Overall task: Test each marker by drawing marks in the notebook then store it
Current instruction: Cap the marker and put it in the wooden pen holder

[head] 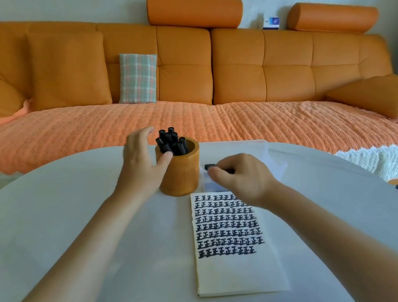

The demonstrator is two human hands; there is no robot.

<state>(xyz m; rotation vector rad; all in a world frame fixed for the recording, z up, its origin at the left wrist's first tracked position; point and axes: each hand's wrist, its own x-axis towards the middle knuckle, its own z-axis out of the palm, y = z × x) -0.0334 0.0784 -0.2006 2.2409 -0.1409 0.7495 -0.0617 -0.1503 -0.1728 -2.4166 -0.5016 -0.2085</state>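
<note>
Table: a white round table (75, 217) fills the near part of the view, with an orange sofa (233, 70) behind it.
Notebook: the notebook (236, 267) lies flat on the table, near centre and slightly right, its upper page filled with rows of black marks.
Holder: an orange cylindrical cup (181, 176) stands upright just beyond the notebook's far left corner, holding a bunch of black markers (172, 141) that stick up past the rim.
Left hand: the left hand (141, 163) sits at the cup's left side, fingers spread and not closed on anything; its thumb touches the rim, right beside the standing markers.
Right hand: the right hand (242, 178) hovers over the notebook's far edge, fingers pinched around a single black marker (211, 166).
Marker in grip: it lies roughly level, its dark end poking out left of the fingertips toward the cup, the rest hidden inside the hand.
Pouch: a clear plastic pouch (248, 149) lies flat on the table, right of the cup and beyond the right hand.
</note>
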